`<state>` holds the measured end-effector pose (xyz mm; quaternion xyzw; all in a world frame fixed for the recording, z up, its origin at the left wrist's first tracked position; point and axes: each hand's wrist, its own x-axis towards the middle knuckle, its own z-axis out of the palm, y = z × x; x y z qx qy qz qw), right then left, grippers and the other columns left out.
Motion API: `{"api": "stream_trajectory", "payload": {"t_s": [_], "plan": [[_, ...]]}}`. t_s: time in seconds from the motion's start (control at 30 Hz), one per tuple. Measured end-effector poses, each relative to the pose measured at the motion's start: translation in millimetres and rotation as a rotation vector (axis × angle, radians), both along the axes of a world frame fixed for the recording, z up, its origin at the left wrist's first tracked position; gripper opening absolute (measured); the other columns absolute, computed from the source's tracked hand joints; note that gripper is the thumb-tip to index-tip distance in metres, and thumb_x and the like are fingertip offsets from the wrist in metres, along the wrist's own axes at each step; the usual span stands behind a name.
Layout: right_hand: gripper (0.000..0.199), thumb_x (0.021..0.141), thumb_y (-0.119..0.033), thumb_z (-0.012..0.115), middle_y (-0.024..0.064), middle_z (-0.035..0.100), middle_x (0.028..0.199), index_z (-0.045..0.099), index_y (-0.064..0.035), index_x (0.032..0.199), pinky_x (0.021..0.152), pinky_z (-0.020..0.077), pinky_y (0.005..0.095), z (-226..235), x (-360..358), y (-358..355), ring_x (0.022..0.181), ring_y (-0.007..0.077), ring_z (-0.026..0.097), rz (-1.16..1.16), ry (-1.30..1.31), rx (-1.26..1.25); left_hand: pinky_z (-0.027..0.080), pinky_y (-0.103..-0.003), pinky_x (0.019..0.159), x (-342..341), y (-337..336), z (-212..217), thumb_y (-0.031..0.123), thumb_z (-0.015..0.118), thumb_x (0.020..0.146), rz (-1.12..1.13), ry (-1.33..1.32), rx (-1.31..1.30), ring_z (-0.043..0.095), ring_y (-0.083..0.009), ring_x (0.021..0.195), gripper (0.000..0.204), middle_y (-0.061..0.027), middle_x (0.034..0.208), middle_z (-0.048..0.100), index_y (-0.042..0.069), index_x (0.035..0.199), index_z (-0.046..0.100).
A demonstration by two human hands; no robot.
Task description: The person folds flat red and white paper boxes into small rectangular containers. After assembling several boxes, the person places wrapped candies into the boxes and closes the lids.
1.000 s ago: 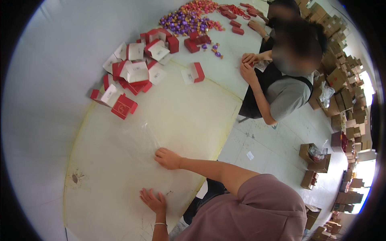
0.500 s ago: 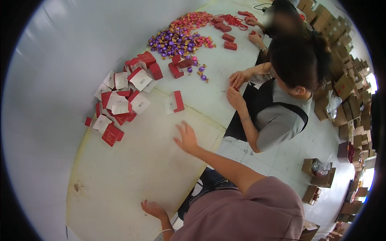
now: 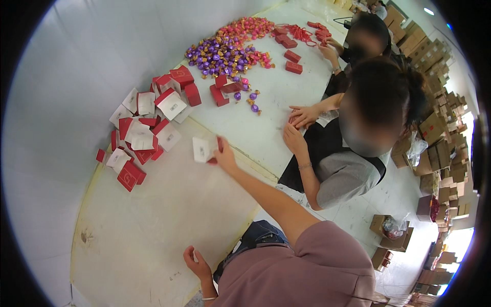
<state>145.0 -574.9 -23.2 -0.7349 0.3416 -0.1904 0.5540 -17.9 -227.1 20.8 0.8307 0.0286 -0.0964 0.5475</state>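
1. Right hand: arm stretched out over the table, grip closed on the red side of a box.
2. Box: red and white, white flap out to the left of the fingers. Sits just beside the yellow seam, right of the box pile, apart from it. Lifted or touching table: cannot tell.
3. Left hand: grip released, fingers loosely bent, nothing in it. Near the table's close edge, well apart from the box; contact with table unclear. Pale band on wrist.
4. Box pile: red boxes, white flaps up, heaped at the far left edge of the table.
5. Beyond it: purple sweets in gold wrap, pink sweets behind, heaps touching. A few loose ones nearer.
6. Right of the heaps: small red cartons and red ribbons.
7. Co-worker in grey, at right, both hands on a small red item, partly hidden. Second co-worker behind, in black.
8. Brown cartons on the floor, right.
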Motion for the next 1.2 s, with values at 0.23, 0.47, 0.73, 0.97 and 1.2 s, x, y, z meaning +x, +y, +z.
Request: {"api": "stream_trajectory", "payload": {"t_s": [0.23, 0.47, 0.73, 0.97, 1.2], "plan": [[0.057, 0.084, -0.009, 0.052, 0.0104, 0.056, 0.095, 0.025, -0.0081, 0.135, 0.061, 0.0469, 0.0273, 44, -72, 148, 0.076, 0.0146, 0.056, 0.153, -0.178, 0.729, 0.042, -0.041, 0.088, 90, -81, 58, 0.043, 0.037, 0.093, 0.051, 0.45, -0.483, 0.045, -0.0242, 0.112, 0.054, -0.0111, 0.126, 0.041, 0.015, 0.136, 0.021], [0.059, 0.088, -0.013, 0.051, 0.0126, 0.054, 0.104, 0.02, -0.0115, 0.138, 0.08, 0.0429, 0.0313, 61, -86, 141, 0.093, 0.0177, 0.053, 0.268, -0.07, 0.696, 0.044, -0.042, 0.087, 112, -93, 41, 0.03, 0.044, 0.092, -0.123, 0.692, -0.731, 0.049, -0.0251, 0.109, 0.053, -0.0104, 0.127, 0.04, 0.012, 0.136, 0.02], [0.05, 0.091, -0.03, 0.048, 0.0099, 0.045, 0.12, 0.031, -0.0112, 0.134, 0.085, 0.0407, 0.0298, 25, -99, 106, 0.104, 0.0185, 0.046, 0.359, 0.188, 0.397, 0.047, -0.038, 0.083, 111, -89, 41, 0.017, 0.054, 0.087, -0.209, 0.643, -0.63, 0.055, -0.0217, 0.099, 0.052, -0.0099, 0.117, 0.05, 0.007, 0.132, 0.032], [0.043, 0.091, -0.037, 0.046, 0.0051, 0.053, 0.106, 0.048, -0.0056, 0.12, 0.081, 0.0406, 0.0287, 45, -75, 81, 0.094, 0.013, 0.049, 0.418, -0.114, 0.588, 0.048, -0.036, 0.081, 117, -74, 25, 0.032, 0.045, 0.092, -0.434, 0.726, -0.469, 0.054, -0.0208, 0.102, 0.052, -0.0087, 0.125, 0.046, 0.01, 0.136, 0.028], [0.041, 0.094, -0.039, 0.04, 0.0049, 0.06, 0.085, 0.06, -0.0034, 0.096, 0.079, 0.042, 0.0295, 53, -70, 96, 0.084, 0.0136, 0.054, 0.283, 0.022, 0.555, 0.05, -0.038, 0.079, 110, -97, 49, 0.032, 0.041, 0.094, -0.218, 0.644, -0.516, 0.053, -0.0264, 0.105, 0.053, -0.0096, 0.131, 0.038, 0.014, 0.138, 0.019]]}}
